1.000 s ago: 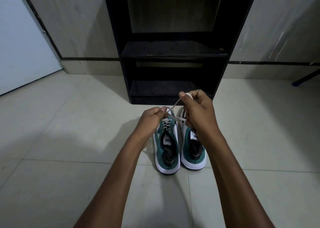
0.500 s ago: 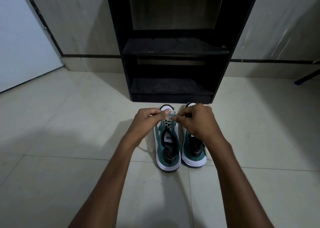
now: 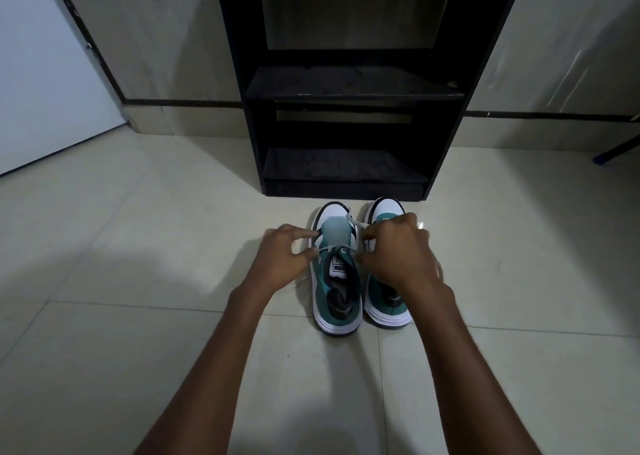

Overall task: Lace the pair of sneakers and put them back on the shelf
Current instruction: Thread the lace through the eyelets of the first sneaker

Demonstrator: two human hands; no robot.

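Two teal and white sneakers stand side by side on the floor, toes toward the shelf. The left sneaker has a white lace running across its top eyelets. My left hand is at its left side, fingers pinching the lace end there. My right hand hovers over the right sneaker and pinches the other lace end, hiding most of that shoe. The black shelf unit stands just behind the shoes, its shelves bare.
Pale floor tiles lie all around. A white door is at the far left. The wall with a dark skirting line runs behind. A dark bar with a blue tip lies at the far right.
My hands have moved apart and lower, drawing the lace sideways across the left sneaker. One second ago my right hand was raised, pulling the lace upward. The view has shifted down slightly.
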